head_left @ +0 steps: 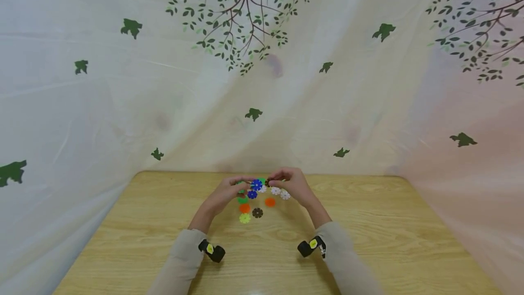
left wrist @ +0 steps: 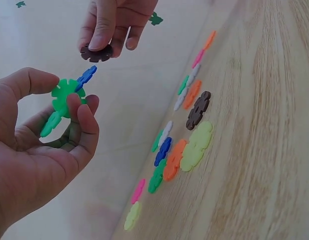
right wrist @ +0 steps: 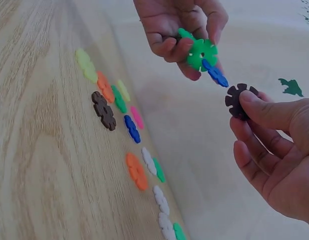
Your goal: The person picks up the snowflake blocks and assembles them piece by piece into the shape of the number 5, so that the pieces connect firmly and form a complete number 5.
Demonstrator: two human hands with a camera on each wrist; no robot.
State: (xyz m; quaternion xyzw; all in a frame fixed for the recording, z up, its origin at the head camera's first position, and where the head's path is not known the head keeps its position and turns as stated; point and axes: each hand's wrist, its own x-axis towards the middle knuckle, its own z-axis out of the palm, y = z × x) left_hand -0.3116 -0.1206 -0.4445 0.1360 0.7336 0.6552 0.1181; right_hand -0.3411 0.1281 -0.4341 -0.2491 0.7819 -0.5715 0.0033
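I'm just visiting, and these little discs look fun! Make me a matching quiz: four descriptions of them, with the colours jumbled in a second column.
1. Pinched disc in the right hand
2. Gripped discs in the left hand
3. Protruding disc, attached to those
4. Disc nearest the person, on the table

A. Blue
B. Yellow
C. Dark brown
D. Green

Pairs: 1-C, 2-D, 3-A, 4-B

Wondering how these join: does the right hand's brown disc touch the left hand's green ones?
Apart. The right wrist view shows a gap between the brown disc and green discs, a blue disc jutting in.
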